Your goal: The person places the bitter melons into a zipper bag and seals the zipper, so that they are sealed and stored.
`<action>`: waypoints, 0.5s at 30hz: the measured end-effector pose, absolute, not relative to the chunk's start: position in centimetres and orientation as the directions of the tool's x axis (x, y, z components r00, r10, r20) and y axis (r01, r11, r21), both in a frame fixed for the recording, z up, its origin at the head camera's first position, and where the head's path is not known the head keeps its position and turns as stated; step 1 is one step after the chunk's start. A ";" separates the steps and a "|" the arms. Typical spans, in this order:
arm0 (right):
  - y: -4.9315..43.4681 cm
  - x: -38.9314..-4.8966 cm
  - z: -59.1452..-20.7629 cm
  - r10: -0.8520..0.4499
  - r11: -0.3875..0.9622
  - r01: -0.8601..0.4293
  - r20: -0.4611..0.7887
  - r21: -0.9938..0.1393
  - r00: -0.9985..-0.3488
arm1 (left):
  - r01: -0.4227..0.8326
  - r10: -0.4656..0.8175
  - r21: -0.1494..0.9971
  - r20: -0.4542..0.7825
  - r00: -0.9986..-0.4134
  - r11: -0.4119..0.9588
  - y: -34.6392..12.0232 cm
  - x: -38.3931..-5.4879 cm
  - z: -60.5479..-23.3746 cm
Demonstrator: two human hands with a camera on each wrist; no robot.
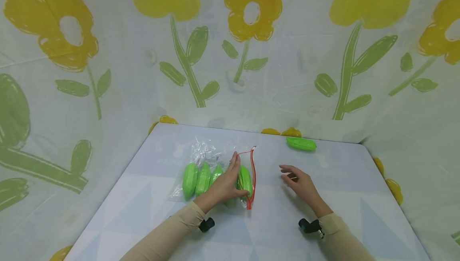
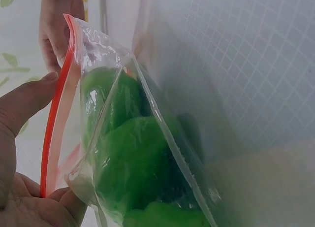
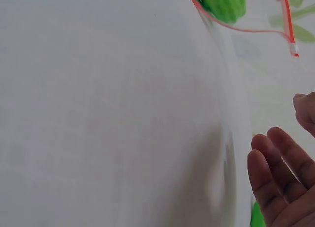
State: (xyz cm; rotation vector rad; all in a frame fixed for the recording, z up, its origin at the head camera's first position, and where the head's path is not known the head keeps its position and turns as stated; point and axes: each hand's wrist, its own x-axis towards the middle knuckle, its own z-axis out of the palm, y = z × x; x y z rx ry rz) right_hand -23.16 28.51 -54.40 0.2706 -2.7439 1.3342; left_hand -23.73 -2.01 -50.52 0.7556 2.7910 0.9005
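A clear zip bag (image 1: pixel 206 149) with a red zip edge lies on the table. Several long green vegetables (image 1: pixel 189 182), resembling bitter gourds, are inside it. My left hand (image 1: pixel 224 185) reaches over the bag and holds its mouth, fingers and thumb spread along the edge. In the left wrist view, the thumb meets the red zip strip (image 2: pixel 53 123) and the fingers bend at its lower end. My right hand (image 1: pixel 298 181) hovers right of the bag mouth, holding nothing, its fingers loosely bent. Farther back, a loose green vegetable (image 1: pixel 301 144) lies outside the bag.
The table (image 1: pixel 280 229) has a pale pattern of triangles. Behind it and at its sides hangs a curtain (image 1: pixel 280 85) printed with yellow flowers. Small black wrist devices (image 1: pixel 308 226) are worn on both forearms.
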 end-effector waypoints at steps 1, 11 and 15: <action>28.7 -23.3 -54.3 -0.120 0.606 -0.190 0.147 -0.773 -0.982 | 0.424 0.490 0.573 0.043 -0.871 0.701 -2.0 -23.7 -50.5; 31.1 -25.2 -53.7 -0.056 0.658 -0.165 0.170 -0.735 -0.984 | 0.415 0.482 0.569 0.039 -0.876 0.710 -2.0 -23.8 -50.6; 32.1 -26.1 -53.5 -0.024 0.670 -0.138 0.165 -0.730 -0.986 | 0.413 0.480 0.575 0.039 -0.876 0.707 -1.9 -23.9 -50.6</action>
